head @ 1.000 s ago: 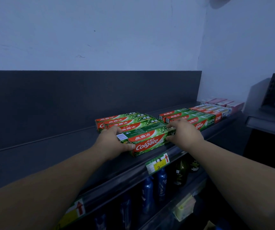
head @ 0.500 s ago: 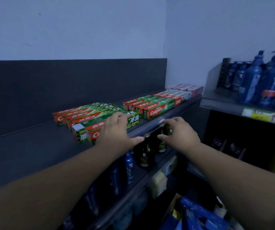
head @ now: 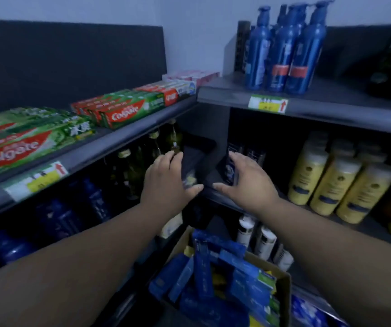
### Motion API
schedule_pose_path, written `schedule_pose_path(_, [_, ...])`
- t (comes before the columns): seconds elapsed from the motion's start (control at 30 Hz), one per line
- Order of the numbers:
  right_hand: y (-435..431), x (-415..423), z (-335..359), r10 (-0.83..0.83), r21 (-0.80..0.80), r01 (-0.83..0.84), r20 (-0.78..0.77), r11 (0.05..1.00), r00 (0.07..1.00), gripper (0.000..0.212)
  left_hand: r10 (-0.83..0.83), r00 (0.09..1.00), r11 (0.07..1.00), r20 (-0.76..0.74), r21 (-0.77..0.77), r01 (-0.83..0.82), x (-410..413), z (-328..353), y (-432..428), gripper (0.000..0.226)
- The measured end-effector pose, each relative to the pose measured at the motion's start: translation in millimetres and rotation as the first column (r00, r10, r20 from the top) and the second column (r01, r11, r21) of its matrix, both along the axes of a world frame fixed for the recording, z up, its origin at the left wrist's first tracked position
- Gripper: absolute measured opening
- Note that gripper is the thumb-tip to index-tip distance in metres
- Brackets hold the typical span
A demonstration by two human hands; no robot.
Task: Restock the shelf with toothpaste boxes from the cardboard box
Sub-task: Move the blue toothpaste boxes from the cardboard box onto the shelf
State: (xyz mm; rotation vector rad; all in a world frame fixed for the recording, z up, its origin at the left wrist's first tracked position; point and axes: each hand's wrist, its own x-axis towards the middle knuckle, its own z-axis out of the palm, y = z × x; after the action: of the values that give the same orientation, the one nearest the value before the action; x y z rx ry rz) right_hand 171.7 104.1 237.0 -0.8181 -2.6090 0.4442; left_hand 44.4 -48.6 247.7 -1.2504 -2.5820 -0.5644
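Nearest the camera, at the bottom of the view, an open cardboard box [head: 283, 289] holds a jumble of blue toothpaste boxes [head: 204, 267], some standing on end and some lying flat. Above it, both bare forearms reach forward into the corner where 2 shelving units meet. The left hand [head: 166, 182] and the right hand [head: 246, 179] hang palm down, near each other but apart, fingers loosely spread and thumbs pointing inward; neither grips anything. Just beyond the left hand stand dark green glass bottles [head: 152, 147], and to the right of the right hand sit yellow bottles [head: 331, 182]. Higher on the left, the top shelf [head: 128, 140] carries rows of green and red Colgate boxes [head: 128, 109] lying flat, with a yellow price tag [head: 36, 179] on its front edge. Farthest back, on the right unit, tall blue pump bottles [head: 286, 48] stand together.
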Motion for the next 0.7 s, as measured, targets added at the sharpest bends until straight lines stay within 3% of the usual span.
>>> schedule_pose_path(0.4, [40.7,87.4,-151.0,-0.104,-0.325,0.179,0.235,0.928,0.966,0.091,0.062,0.951,0.968,0.304,-0.25,0.017,38.3,-155.6,31.6,0.086])
schedule_pose_path(0.7, [7.6,95.0,-242.6,-0.102,-0.491,0.287,0.369,0.823,0.924,0.084,0.198,0.768,0.945,0.609,-0.326,0.015,28.1,-254.2,12.8,0.081])
